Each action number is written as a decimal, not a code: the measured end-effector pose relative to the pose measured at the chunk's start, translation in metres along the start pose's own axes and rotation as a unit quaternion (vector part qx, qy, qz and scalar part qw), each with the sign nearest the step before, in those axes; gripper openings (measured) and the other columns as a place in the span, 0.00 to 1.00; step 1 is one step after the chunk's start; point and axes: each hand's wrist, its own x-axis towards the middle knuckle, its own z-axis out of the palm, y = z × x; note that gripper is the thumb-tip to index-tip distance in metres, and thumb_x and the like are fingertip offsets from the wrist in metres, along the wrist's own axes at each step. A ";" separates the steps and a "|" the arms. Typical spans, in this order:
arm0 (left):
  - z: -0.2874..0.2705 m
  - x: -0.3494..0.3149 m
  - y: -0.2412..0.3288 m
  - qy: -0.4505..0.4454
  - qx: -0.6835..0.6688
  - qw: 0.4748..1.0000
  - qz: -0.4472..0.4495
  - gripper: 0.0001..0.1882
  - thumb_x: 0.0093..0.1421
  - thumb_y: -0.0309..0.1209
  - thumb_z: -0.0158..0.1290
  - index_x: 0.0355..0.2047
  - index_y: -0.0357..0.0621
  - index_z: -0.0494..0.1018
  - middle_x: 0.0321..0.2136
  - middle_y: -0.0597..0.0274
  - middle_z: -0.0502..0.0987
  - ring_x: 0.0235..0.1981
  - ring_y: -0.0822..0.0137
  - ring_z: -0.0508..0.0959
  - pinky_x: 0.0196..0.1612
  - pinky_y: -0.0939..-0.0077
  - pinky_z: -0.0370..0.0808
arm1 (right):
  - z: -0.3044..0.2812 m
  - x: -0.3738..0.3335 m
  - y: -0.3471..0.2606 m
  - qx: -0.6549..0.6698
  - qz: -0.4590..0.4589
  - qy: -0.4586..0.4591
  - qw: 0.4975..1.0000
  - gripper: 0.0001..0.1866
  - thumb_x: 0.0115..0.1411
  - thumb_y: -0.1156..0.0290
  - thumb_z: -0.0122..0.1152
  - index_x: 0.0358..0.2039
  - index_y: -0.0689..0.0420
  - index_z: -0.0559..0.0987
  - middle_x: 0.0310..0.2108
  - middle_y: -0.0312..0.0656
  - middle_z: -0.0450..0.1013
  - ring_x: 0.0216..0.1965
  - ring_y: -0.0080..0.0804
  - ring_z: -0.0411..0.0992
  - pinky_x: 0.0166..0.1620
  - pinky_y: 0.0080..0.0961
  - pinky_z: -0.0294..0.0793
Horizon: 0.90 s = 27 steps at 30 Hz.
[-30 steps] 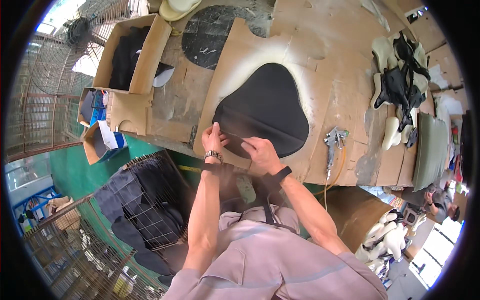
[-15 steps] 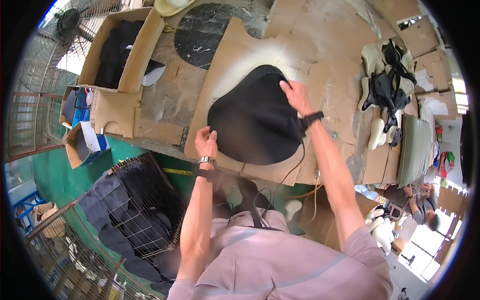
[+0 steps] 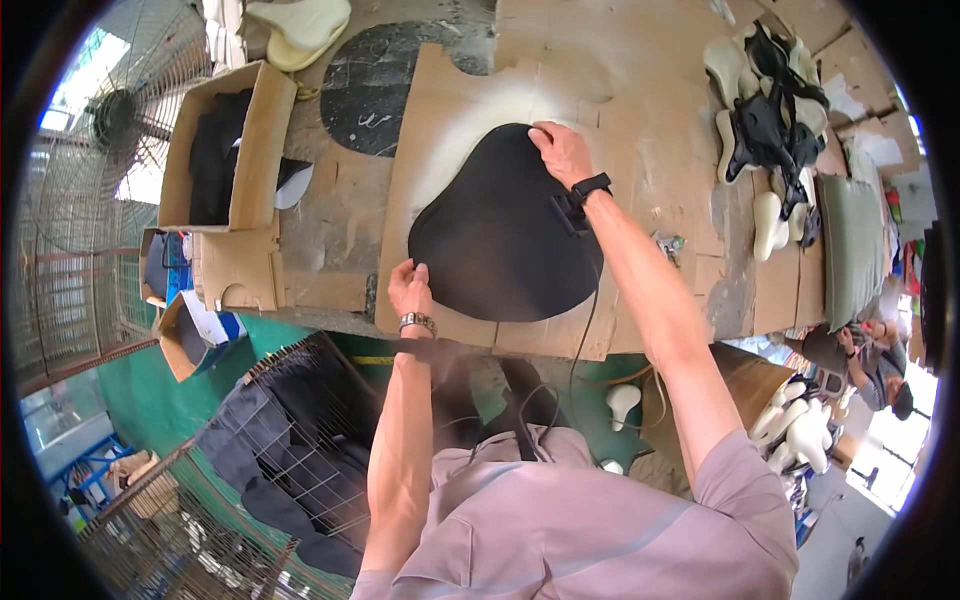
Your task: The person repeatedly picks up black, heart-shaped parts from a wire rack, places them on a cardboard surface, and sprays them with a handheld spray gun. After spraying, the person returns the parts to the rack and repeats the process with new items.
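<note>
A flat black saddle-shaped cover piece (image 3: 500, 230) lies on a cardboard sheet, its narrow end pointing away from me. My left hand (image 3: 410, 290) pinches its left edge near the wide end, thumb on top. At the far narrow tip, my right hand (image 3: 565, 158) has thumb and fingers closed on the edge. A black strap with a small dark module (image 3: 571, 212) sits at my right wrist, over the cover's right side, and a thin cable hangs below it. The cover's underside is hidden.
Pale saddle pads and black saddle shells (image 3: 775, 110) are piled at the right. A cardboard box (image 3: 268, 150) of dark pieces stands at the left, with cream saddle pads (image 3: 300, 30) behind it. A wire cage (image 3: 290, 450) with dark material is at lower left. Another person (image 3: 870, 370) is far right.
My right hand has moved from the cover's right side to its far tip. The cover's right side lies flatter. My left hand keeps its hold, and the whole view has shifted slightly.
</note>
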 end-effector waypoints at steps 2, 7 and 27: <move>-0.001 0.002 -0.003 0.010 0.003 1.000 0.012 0.18 0.58 0.30 0.60 0.48 0.35 0.76 0.35 0.58 0.81 0.35 0.68 0.79 0.41 0.73 0.75 | 0.001 -0.016 -0.007 -0.045 -0.030 0.075 0.996 0.18 0.64 0.59 0.57 0.46 0.59 0.80 0.40 0.54 0.78 0.44 0.54 0.74 0.48 0.43 0.73; 0.003 -0.010 0.006 0.055 -0.009 0.998 0.032 0.16 0.62 0.28 0.56 0.49 0.35 0.74 0.42 0.51 0.79 0.41 0.62 0.78 0.46 0.66 0.74 | -0.014 -0.103 -0.052 -0.051 -0.088 0.078 0.992 0.19 0.60 0.75 0.58 0.52 0.61 0.75 0.48 0.50 0.72 0.51 0.50 0.70 0.54 0.42 0.71; -0.002 -0.077 -0.003 -0.218 0.570 0.712 0.346 0.57 0.60 0.64 0.47 0.71 0.28 0.40 0.73 0.36 0.37 0.74 0.40 0.35 0.73 0.43 0.33 | 0.013 -0.041 -0.060 -0.179 -0.299 -0.172 0.922 0.26 0.54 0.57 0.62 0.53 0.52 0.74 0.61 0.44 0.68 0.65 0.47 0.61 0.65 0.51 0.59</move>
